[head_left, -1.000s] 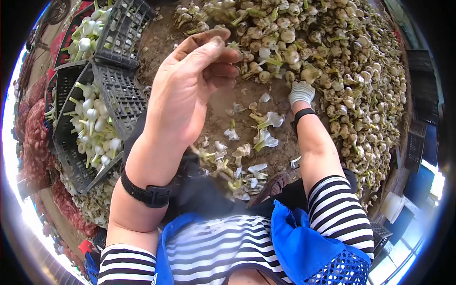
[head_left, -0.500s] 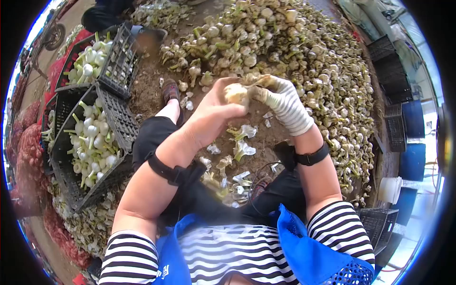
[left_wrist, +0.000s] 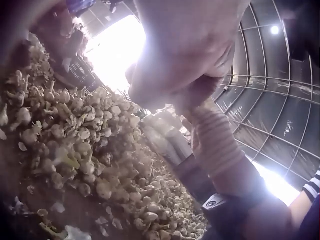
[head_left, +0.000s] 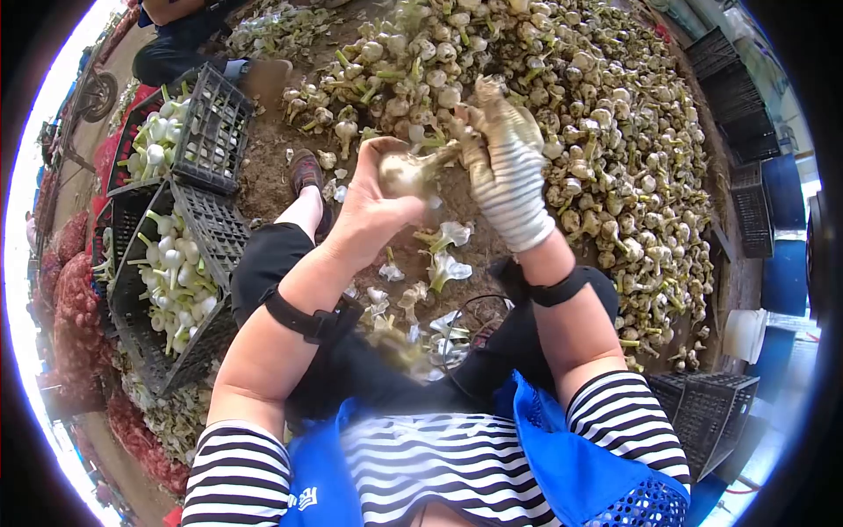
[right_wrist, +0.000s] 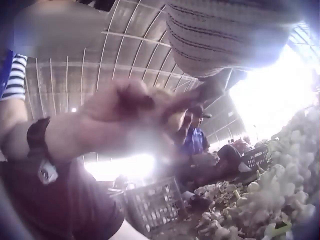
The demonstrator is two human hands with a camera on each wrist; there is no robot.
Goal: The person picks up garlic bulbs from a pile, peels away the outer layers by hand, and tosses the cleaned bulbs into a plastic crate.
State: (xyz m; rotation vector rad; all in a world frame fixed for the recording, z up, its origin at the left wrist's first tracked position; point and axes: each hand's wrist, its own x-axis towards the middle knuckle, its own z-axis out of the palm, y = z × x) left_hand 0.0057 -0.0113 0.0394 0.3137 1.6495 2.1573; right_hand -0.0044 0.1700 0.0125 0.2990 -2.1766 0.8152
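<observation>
In the head view my bare left hand point(head_left: 367, 206) curls round a garlic bulb point(head_left: 402, 176), whose stem points right toward my gloved right hand point(head_left: 509, 167). The striped glove is soiled at the fingers, and those fingers are bent at the stem's end; whether they pinch it is unclear. The left wrist view shows the glove's striped cuff point(left_wrist: 215, 137) beyond my left hand point(left_wrist: 185, 55). The bulb is blurred in the right wrist view, beside my left hand point(right_wrist: 110, 117).
A large garlic heap point(head_left: 615, 176) spreads from the top to the right. Black crates point(head_left: 211, 132) with whiter bulbs stand at left. Peeled leaves point(head_left: 448, 268) lie between my legs. Another person's legs point(head_left: 167, 63) are at upper left; a white bucket point(head_left: 745, 335) stands at right.
Both hands have come together in front from their earlier spread; the left holds a bulb where it was empty. Since half a second ago the right hand has turned and the bulb's stem shows.
</observation>
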